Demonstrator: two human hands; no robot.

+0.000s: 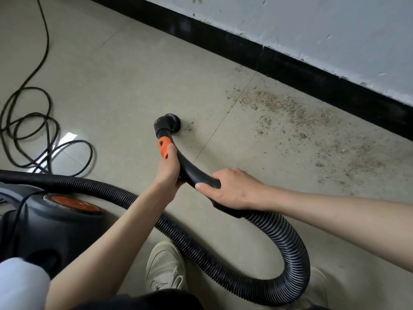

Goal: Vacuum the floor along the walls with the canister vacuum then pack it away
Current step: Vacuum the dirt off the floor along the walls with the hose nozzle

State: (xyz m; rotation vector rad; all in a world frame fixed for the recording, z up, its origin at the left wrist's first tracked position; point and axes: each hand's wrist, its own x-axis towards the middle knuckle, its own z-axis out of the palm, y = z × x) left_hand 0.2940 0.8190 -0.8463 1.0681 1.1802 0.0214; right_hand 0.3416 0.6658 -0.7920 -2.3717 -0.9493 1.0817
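The curved black plastic hose handle [192, 173] is held in both hands. The left hand [167, 168] wraps it just behind the orange ribbed slider [163, 148]; the right hand [232, 189] clamps its rear end, fingers curled over the top. Ahead of the handle, a round black brush nozzle [166, 123] appears to touch the pale glossy tile floor [125, 90] (contact not certain). Gritty brown debris [290, 113] lies between nozzle and black skirting board [290, 70]. Behind the handle, a ribbed black flexible hose [288, 253] loops to the dark canister vacuum body [51, 224].

No lettering or numbers readable anywhere, just a small black arrow mark on the orange slider [163, 148].
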